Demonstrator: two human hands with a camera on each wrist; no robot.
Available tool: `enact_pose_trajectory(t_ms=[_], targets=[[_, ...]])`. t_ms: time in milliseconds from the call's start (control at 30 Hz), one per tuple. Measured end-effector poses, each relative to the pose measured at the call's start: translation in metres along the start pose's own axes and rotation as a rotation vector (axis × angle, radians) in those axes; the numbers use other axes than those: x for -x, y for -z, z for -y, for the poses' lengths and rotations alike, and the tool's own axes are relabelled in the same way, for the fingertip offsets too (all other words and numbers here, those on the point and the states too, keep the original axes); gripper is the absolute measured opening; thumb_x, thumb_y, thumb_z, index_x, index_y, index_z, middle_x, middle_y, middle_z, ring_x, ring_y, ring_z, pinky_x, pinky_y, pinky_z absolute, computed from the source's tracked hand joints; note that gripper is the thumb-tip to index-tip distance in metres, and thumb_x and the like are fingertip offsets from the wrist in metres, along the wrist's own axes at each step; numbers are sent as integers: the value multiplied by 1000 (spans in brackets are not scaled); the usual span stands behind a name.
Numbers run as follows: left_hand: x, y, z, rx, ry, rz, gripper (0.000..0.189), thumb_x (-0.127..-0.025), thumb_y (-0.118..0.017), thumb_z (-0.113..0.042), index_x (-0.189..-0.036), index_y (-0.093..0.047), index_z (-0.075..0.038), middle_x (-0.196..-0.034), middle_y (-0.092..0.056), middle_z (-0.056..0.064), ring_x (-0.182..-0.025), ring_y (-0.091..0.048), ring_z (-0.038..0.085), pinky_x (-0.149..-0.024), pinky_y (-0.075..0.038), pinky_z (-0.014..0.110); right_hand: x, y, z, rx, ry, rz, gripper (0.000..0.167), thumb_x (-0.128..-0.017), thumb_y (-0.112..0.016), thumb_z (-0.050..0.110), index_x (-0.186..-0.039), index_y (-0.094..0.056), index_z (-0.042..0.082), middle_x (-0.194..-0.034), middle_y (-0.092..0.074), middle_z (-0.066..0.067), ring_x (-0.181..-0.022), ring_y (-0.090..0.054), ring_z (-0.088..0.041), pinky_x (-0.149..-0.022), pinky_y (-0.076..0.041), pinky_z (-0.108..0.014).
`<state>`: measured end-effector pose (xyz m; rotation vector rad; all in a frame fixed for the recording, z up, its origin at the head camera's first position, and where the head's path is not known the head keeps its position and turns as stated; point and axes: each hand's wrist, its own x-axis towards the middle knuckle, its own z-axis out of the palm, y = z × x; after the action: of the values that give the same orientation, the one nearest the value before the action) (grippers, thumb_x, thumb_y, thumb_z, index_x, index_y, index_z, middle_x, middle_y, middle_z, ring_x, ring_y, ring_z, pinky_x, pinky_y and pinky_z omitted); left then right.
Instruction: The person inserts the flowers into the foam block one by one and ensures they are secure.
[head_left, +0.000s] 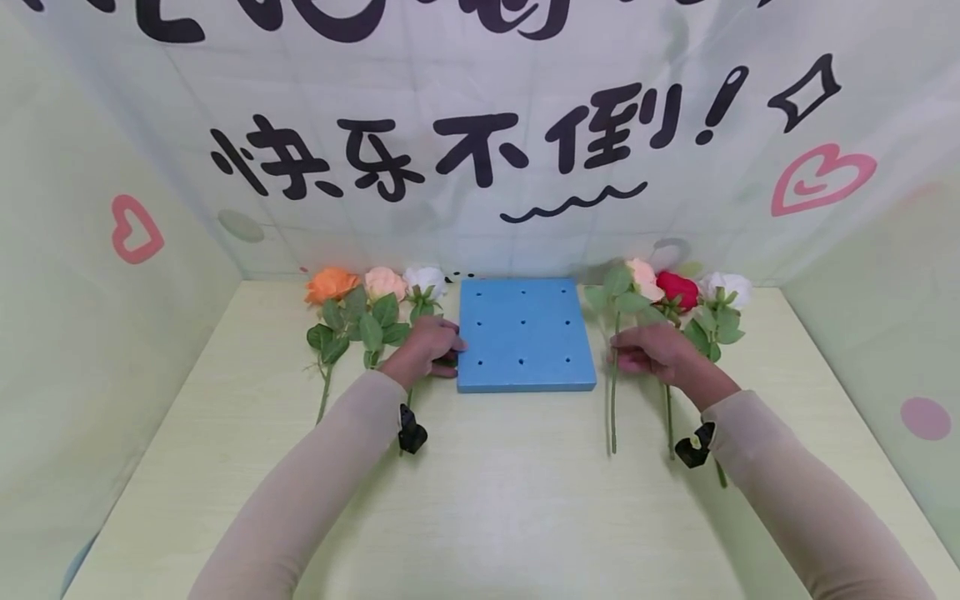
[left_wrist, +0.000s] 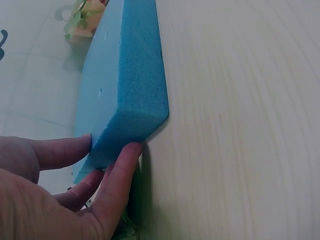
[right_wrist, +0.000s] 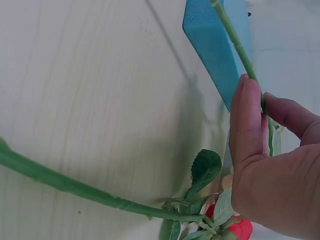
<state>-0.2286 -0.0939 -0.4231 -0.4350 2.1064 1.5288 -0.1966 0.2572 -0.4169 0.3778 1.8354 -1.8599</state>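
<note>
Leftmost, three roses lie side by side on the table (head_left: pixel 495 500), heads toward the back wall and stems toward the person: an orange rose (head_left: pixel 330 285), a peach rose (head_left: pixel 385 282) and a white rose (head_left: pixel 425 281), laid out in a row, likely so that each can be picked singly. Just beside them the left hand (head_left: pixel 427 346) rests at the near left corner of the foam block (head_left: pixel 522 333); the left wrist view shows the thumb on the block's top face and the fingers (left_wrist: pixel 120 175) pressed along its side near the corner, a light grip with the fingers nearly straight that seems meant to steady the block against sliding. The block lies flat in the middle of the table, between the two groups of flowers, and its top carries a grid of small holes, facing up where stems could enter. To its right the right hand (head_left: pixel 651 350) lies over the stem (head_left: pixel 613 400) of a pale peach rose (head_left: pixel 643 279); the right wrist view shows thumb and forefinger pinching that thin stem partway along, a hold that would give control of the free end. Next come a red rose (head_left: pixel 678 287) and a second white rose (head_left: pixel 726 287), both lying on the table with heads at the back, untouched. A printed backdrop (head_left: pixel 480 125) with large characters and hearts closes the scene behind.
</note>
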Motion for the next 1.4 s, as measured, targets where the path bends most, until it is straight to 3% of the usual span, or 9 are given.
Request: enact_pose_trajectory(t_ms=[167, 500, 767, 1000, 1200, 1400], targets=[[0, 0, 0, 4, 3, 2, 51, -91, -62, 1, -141, -49, -6, -106, -52, 17, -92, -54, 27, -70, -61, 40, 5, -1, 4, -8, 28, 10, 9, -96, -60, 5, -100, -64, -2, -77, -72, -6, -71, -71, -13, -67, -59, -23], [0, 0, -1, -2, 15, -7, 50, -92, -61, 0, -141, -49, -7, -106, -52, 17, -93, -55, 27, -68, -61, 39, 6, 0, 4, -25, 61, 31, 5, -96, -60, 5, -97, -56, 2, -79, -71, -4, -71, -71, -12, -66, -59, -23], [0, 0, -1, -8, 21, -8, 51, -93, -61, 0, -142, -49, -7, -105, -52, 17, -92, -55, 27, -68, -61, 38, 5, 3, 1, 15, 49, 27, 7, -93, -62, 2, -90, -68, 0, -77, -73, -6, -68, -70, -11, -64, -58, -21], [0, 1, -1, -2, 17, -1, 51, -92, -61, 0, -142, -48, -7, -104, -52, 16, -91, -54, 26, -67, -61, 38, 3, 5, -4, 81, 5, 18, 20, -94, -62, 4, -108, -66, -11, -77, -73, -5, -69, -70, -11, -66, -58, -19], [0, 0, 0, 8, 12, 1, 51, -92, -61, 0, -141, -49, -7, -101, -52, 16, -88, -55, 26, -66, -61, 39, 1, 4, -5, 82, -10, 20, 54, -96, -59, 3, -142, -34, -12, -83, -72, -3, -75, -71, -11, -69, -58, -20], [0, 1, 0, 9, 8, 9, 51, -93, -61, 0, -141, -48, -7, -101, -52, 16, -88, -54, 26, -68, -61, 40, 2, 1, -4, 65, -14, -6, 48, -95, -60, 2, -136, -36, -4, -81, -69, -2, -74, -70, -12, -67, -59, -22]])
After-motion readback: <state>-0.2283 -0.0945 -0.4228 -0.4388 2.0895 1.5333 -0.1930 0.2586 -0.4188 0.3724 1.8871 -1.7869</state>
